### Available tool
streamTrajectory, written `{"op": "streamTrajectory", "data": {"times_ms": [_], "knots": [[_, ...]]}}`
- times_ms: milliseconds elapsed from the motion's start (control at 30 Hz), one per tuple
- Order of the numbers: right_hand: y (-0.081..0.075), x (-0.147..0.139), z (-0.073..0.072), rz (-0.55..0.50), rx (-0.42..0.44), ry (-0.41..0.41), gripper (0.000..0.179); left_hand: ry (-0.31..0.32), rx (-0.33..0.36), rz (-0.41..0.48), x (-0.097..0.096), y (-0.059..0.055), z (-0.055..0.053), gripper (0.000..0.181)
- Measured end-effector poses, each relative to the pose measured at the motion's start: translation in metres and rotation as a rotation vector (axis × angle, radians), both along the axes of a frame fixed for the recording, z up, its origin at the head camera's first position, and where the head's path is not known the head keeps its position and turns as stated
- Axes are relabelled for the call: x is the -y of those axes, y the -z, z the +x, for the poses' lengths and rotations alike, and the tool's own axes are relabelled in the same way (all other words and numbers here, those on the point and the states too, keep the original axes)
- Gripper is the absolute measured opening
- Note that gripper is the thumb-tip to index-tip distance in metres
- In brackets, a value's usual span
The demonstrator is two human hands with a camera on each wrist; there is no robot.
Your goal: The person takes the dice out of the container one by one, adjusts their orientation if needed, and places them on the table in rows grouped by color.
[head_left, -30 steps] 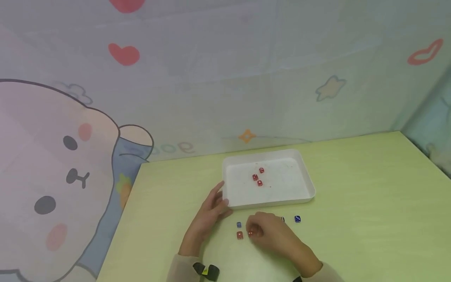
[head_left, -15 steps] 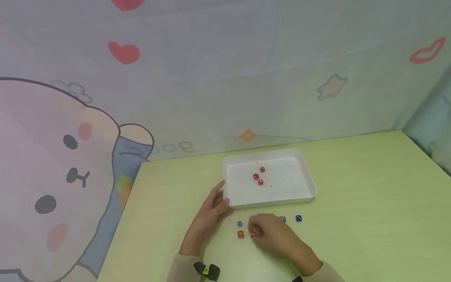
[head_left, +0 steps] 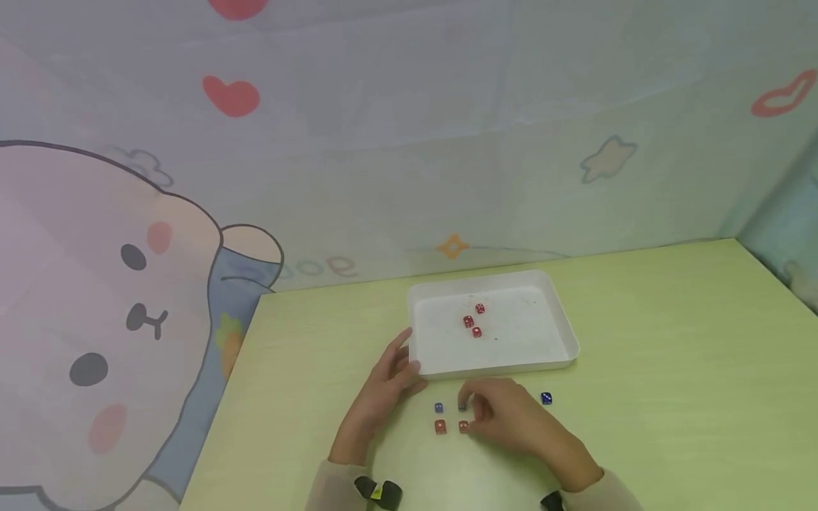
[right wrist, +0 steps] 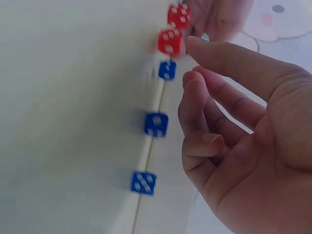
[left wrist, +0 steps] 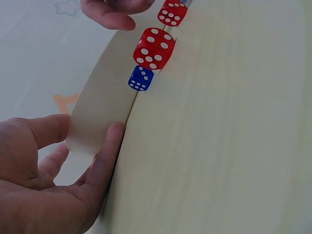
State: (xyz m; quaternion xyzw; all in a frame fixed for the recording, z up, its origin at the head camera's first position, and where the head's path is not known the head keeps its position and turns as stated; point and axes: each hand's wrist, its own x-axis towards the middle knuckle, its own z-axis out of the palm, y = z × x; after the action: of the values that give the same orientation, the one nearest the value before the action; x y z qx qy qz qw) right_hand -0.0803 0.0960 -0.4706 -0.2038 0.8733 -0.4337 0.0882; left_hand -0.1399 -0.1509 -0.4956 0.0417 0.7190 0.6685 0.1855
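Observation:
My left hand (head_left: 378, 397) rests its fingers against the left front corner of a white tray (head_left: 492, 367). In the left wrist view, fingertips touch the tray's rim and the foot of its wall. My right hand (head_left: 511, 415) stands over the dice in front of the tray, thumb and forefinger spread apart. Its thumb is beside a red die (head_left: 464, 426), and its forefinger is at a small dark blue die (head_left: 462, 407). To their left sit another red die (head_left: 440, 426) and a blue die (head_left: 439, 407). The right wrist view shows a blue die (right wrist: 156, 124) beside the curled lower fingers.
Inside the tray lie three red dice (head_left: 469, 321) and small specks. A dark blue die (head_left: 546, 398) sits right of my right hand. Everything stands on a light green tabletop (head_left: 671, 369), with a printed cloth (head_left: 383, 142) behind it.
The right thumb and forefinger have spread and let go of the red die, which now stands beside the other red one. A small dark blue die has come into sight. The left hand stays put.

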Motion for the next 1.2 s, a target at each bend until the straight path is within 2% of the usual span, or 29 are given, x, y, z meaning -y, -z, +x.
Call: {"op": "streamTrajectory", "data": {"times_ms": [100,267,500,700,833,1033,1200], "knots": [[-0.005,-0.008,-0.004,-0.027,-0.001,-0.012,0.025,-0.005,0.004,-0.009,-0.001,0.001,0.000,0.066],[-0.017,-0.023,-0.011,-0.053,-0.054,-0.016,0.019,-0.010,0.004,-0.018,-0.001,0.000,0.000,0.066],[-0.034,-0.034,-0.020,-0.036,-0.127,0.096,0.011,-0.013,0.000,-0.022,-0.001,-0.002,-0.001,0.066],[-0.037,-0.036,-0.026,-0.044,-0.147,0.154,0.010,-0.010,0.007,-0.008,-0.001,0.000,-0.001,0.067],[-0.040,-0.038,-0.031,-0.081,-0.123,0.226,0.014,-0.009,0.008,-0.002,-0.001,0.000,-0.001,0.067],[-0.043,-0.047,-0.040,-0.146,-0.033,0.375,0.026,-0.005,0.012,0.009,-0.001,0.000,-0.002,0.067],[-0.035,-0.049,-0.049,-0.207,0.000,0.385,0.031,-0.015,0.019,0.007,-0.001,0.000,-0.001,0.067]]}}
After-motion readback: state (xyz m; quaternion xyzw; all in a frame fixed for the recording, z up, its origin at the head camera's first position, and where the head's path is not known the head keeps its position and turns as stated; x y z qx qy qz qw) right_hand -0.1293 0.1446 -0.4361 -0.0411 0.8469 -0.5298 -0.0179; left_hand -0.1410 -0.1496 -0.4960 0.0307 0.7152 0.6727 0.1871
